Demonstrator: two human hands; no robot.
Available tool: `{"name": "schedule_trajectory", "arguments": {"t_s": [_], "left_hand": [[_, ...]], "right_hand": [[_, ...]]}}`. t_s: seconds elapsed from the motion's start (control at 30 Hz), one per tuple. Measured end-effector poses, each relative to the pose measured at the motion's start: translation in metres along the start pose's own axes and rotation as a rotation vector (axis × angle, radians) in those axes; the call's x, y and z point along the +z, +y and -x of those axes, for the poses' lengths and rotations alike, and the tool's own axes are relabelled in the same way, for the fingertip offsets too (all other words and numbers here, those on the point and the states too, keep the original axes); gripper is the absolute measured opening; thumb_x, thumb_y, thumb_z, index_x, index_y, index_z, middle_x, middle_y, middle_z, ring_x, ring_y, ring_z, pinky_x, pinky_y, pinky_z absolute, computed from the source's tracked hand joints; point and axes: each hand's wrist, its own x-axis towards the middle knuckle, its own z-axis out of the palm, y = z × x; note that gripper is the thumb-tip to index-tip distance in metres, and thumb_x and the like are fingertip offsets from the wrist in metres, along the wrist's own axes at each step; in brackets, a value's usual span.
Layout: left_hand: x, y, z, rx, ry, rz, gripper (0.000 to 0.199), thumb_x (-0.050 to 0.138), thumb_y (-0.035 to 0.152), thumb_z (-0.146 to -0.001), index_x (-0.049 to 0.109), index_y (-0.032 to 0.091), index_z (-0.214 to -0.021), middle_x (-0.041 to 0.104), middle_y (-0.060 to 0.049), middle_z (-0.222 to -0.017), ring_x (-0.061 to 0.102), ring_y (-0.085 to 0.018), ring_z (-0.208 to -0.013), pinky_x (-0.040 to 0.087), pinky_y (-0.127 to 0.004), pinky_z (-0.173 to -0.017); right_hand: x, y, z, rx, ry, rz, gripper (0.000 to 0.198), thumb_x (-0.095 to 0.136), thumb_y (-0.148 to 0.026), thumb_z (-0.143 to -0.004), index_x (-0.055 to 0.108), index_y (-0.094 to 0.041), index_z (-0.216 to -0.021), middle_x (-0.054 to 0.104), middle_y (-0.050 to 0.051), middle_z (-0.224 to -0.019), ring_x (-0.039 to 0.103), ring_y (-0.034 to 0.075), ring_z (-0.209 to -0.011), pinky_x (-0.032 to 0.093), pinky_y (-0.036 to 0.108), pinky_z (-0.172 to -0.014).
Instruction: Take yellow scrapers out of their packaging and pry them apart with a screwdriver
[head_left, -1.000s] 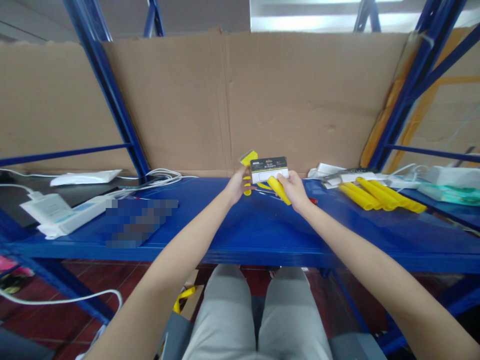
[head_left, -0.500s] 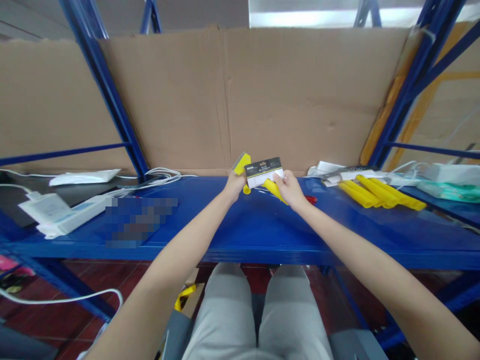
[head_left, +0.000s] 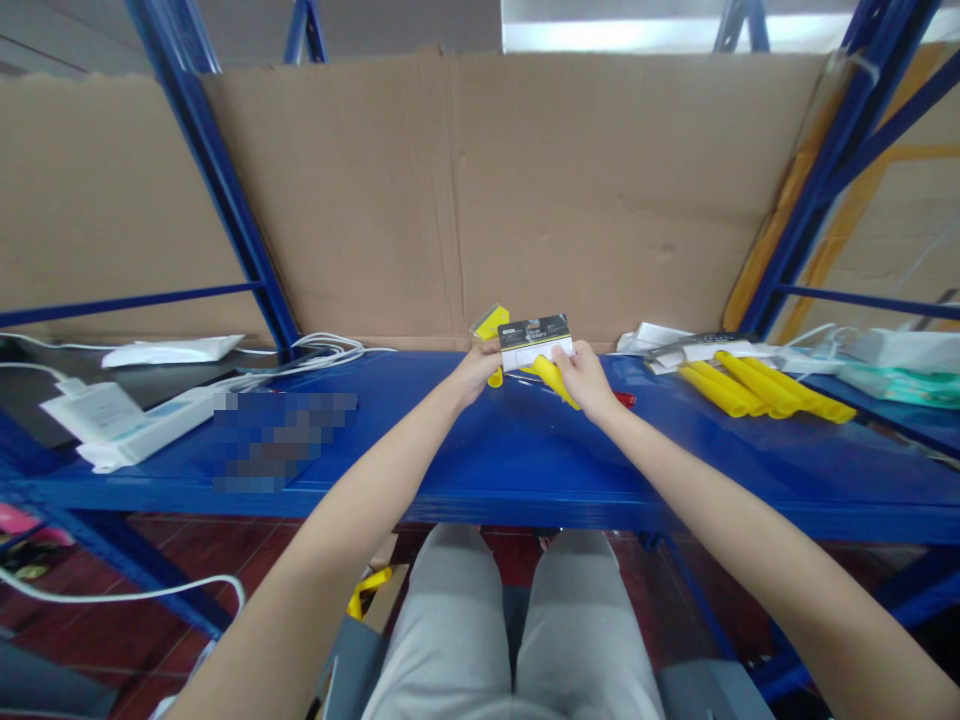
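My left hand (head_left: pixel 477 370) is closed around a yellow scraper-like tool (head_left: pixel 493 322), whose flat head with a clear edge shows above the fingers and whose yellow end shows below. Its fingertips meet the left edge of a black-and-white packaging card (head_left: pixel 535 342). My right hand (head_left: pixel 586 378) pinches that card at its lower right, thumb on the front. Just under the card a yellow tube (head_left: pixel 556 382) slants beside the right hand; whether the hand also grips it I cannot tell. A red item (head_left: pixel 625 399) lies partly hidden behind my right wrist.
Several yellow tubes (head_left: pixel 757 385) lie on the blue shelf (head_left: pixel 480 460) at right, beside flat packages (head_left: pixel 682 350). A white power strip (head_left: pixel 157 428) with cables is at left. Cardboard (head_left: pixel 600 190) stands along the back. An open box (head_left: pixel 386 600) sits below by my legs.
My left hand has shifted slightly right, and its fingers now reach the card's left edge. The card has tilted a little in my right hand.
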Motion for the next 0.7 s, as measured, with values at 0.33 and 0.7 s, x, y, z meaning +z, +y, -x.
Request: {"name": "schedule_trajectory", "arguments": {"t_s": [0.33,0.7], "left_hand": [[-0.01,0.007,-0.009,-0.142,0.297,0.263,0.017,0.051,0.018,-0.077,0.066,0.012,-0.082,0.071,-0.005,-0.071,0.067,-0.019,-0.072,0.051,-0.03,-0.071],[-0.014,0.012,-0.006,-0.296,0.155,0.355,0.027,0.042,0.02,-0.086,0.065,0.01,-0.096,0.072,-0.009,-0.074,0.067,-0.02,-0.067,0.053,-0.033,-0.068]], "right_hand": [[0.001,-0.027,0.013,0.081,-0.381,-0.313,0.039,0.058,-0.059,-0.08,0.048,-0.022,-0.09,0.059,0.0,-0.071,0.056,0.013,-0.051,0.042,0.023,-0.037],[-0.005,-0.04,0.019,0.044,-0.53,-0.465,0.042,0.063,-0.056,-0.077,0.055,-0.019,-0.095,0.064,-0.001,-0.069,0.055,0.009,-0.044,0.042,0.021,-0.037]]}}
